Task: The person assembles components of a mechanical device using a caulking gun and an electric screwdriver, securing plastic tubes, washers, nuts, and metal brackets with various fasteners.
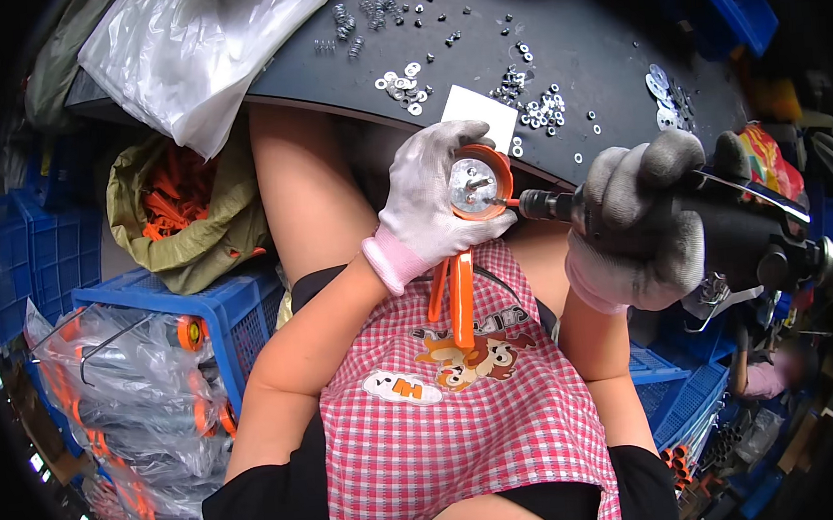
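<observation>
My left hand (422, 189), in a white glove with a pink cuff, is closed round an orange round housing (501, 166) above my lap. A silvery metal disc (462, 184) with a post sits inside its rim. Two orange handle-like legs (461, 300) hang below the housing. My right hand (636, 220), gloved with grey fingers, grips a black power screwdriver (730, 229). The tool lies nearly level, its narrow orange-red tip (512, 201) reaching over the rim to the disc's right side. Whether a screw is under the tip, I cannot tell.
Springs (380, 12), washers (406, 86) and small nuts (542, 110) lie scattered on the dark table (331, 76), beside a white card (479, 111). Clear plastic (194, 55) drapes its left edge. Left stand a sack (141, 218) of orange parts and a blue crate (236, 312).
</observation>
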A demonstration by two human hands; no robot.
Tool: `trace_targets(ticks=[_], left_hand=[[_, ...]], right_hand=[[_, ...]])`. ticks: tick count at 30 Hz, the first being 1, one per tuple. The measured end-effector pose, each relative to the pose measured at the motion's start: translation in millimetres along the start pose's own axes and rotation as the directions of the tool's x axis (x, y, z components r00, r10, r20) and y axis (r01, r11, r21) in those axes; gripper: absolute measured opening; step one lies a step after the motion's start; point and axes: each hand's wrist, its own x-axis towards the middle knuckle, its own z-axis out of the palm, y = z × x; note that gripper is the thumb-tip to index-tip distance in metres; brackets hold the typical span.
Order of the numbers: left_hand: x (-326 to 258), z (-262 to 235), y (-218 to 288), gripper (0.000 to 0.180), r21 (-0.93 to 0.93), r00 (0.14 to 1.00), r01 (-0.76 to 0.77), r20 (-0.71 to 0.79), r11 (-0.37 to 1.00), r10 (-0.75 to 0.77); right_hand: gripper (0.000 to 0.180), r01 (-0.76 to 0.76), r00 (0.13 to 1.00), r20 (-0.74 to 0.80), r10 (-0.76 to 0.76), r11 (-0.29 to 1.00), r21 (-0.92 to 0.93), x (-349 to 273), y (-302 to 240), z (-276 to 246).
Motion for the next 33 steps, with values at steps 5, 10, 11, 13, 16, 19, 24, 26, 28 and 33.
trace_targets(ticks=[5, 10, 11, 13, 16, 19, 24, 26, 28, 33], left_hand=[[2, 0, -1, 0.086, 0.007, 1.000, -0.012, 0.006, 1.000, 0.012], [1, 0, -1, 0.087, 0.050, 0.999, -0.031, -0.011, 0.998, 0.032], [1, 0, -1, 0.087, 0.048, 0.999, -0.030, -0.011, 0.998, 0.030], [1, 0, -2, 0.087, 0.003, 1.000, 0.001, 0.010, 1.000, -0.001], [0, 0, -2, 0.086, -0.029, 1.000, -0.002, 0.008, 1.000, 0.003], [-2, 0, -3, 0.087, -0.058, 1.000, 0.011, 0.002, 0.998, -0.011], [5, 1, 1, 0.077, -0.042, 0.993, -0.062, -0.098, 0.997, 0.058], [6, 9, -15, 0.078, 0.039, 0.990, -0.135, -0.042, 0.990, 0.136], [6, 11, -12, 0.079, 0.169, 0.985, -0.161, -0.032, 0.972, 0.168], [2, 2, -4, 0.083, 0.053, 0.998, -0.042, -0.050, 0.998, 0.045]], right_hand=[[0.083, -0.004, 0.994, -0.111, 0.003, 1.000, -0.006, -19, 13, 0], [0.083, -0.038, 0.992, -0.122, 0.038, 0.999, -0.002, -24, 10, 2], [0.083, -0.040, 0.992, -0.121, 0.040, 0.999, -0.003, -26, 10, 3], [0.082, -0.028, 0.988, -0.149, 0.030, 0.999, 0.021, -30, 11, 5], [0.083, -0.014, 1.000, -0.021, 0.015, 0.996, 0.090, -28, 16, -6], [0.056, -0.015, 1.000, -0.019, 0.011, 0.977, -0.211, -26, 18, 3], [0.053, -0.176, 0.982, 0.023, 0.188, 0.950, -0.258, 2, 27, 27], [0.059, -0.165, 0.962, 0.149, 0.228, 0.923, -0.348, 10, 26, 24], [0.063, -0.199, 0.949, 0.188, 0.252, 0.945, -0.259, 12, 34, 17], [0.067, -0.135, 0.979, 0.132, 0.154, 0.981, -0.137, 21, 16, 5]])
